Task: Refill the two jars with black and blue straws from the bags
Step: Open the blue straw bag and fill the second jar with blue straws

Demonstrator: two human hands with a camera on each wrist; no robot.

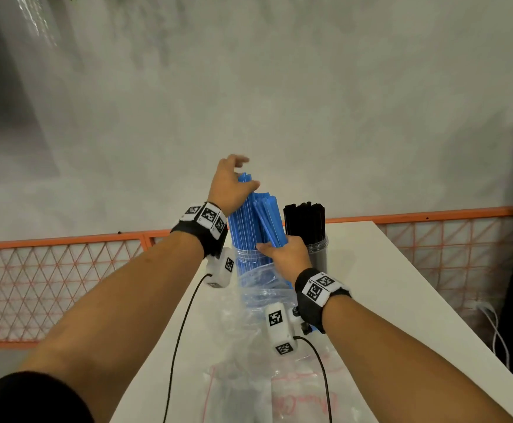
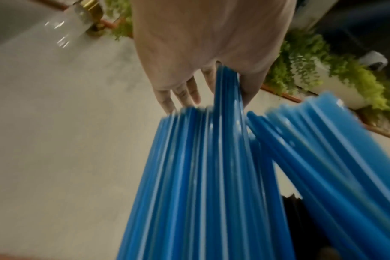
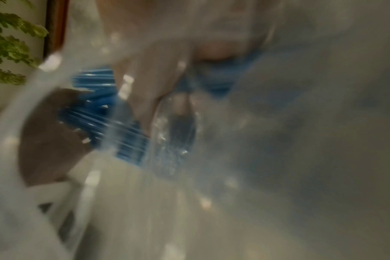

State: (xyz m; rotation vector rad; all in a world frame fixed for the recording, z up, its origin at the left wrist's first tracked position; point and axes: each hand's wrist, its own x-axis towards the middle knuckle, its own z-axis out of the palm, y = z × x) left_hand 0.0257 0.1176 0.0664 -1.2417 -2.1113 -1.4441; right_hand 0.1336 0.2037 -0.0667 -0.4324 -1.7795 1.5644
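A clear jar (image 1: 244, 259) on the white table (image 1: 386, 285) stands packed with upright blue straws (image 1: 244, 227) (image 2: 200, 176). My left hand (image 1: 229, 181) (image 2: 211, 44) is at their tops and pinches a few taller ones between thumb and fingers. My right hand (image 1: 282, 254) grips a second, tilted bundle of blue straws (image 1: 269, 218) (image 2: 323, 140) low down, at the jar's rim. A crumpled clear bag (image 1: 258, 285) hangs under that hand and blurs the right wrist view. Just right stands the other jar (image 1: 319, 257), filled with black straws (image 1: 305, 221).
Another clear bag with red writing (image 1: 279, 392) lies flat on the table near me. Black wrist cables (image 1: 182, 331) trail over the table. An orange mesh fence (image 1: 51, 270) runs behind the table's far edge, and white cords (image 1: 493, 325) hang at the right.
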